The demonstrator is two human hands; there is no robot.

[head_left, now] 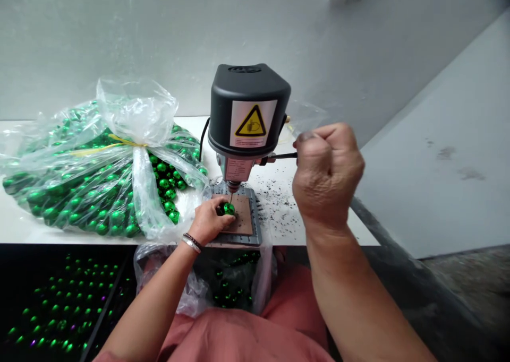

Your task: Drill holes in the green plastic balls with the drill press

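Observation:
My left hand (pixel 210 220) pinches a shiny green ball (pixel 228 208) on the brown board (pixel 244 218) of a small drill press (pixel 249 107). Directly above the ball is the thin drill bit (pixel 231 196); whether its tip has entered the ball is too small to tell. Raised at the right of the machine, my right hand (pixel 329 176) is closed around the end of the black lever (pixel 285 155). The drill press has a dark housing with a yellow warning label.
A large clear plastic bag (pixel 139 118) full of green balls lies on the white table (pixel 279 192) at left. Dark shavings lie right of the press. An open plastic bag (pixel 261 277) with green balls hangs below the table edge; more balls (pixel 59 303) are at lower left.

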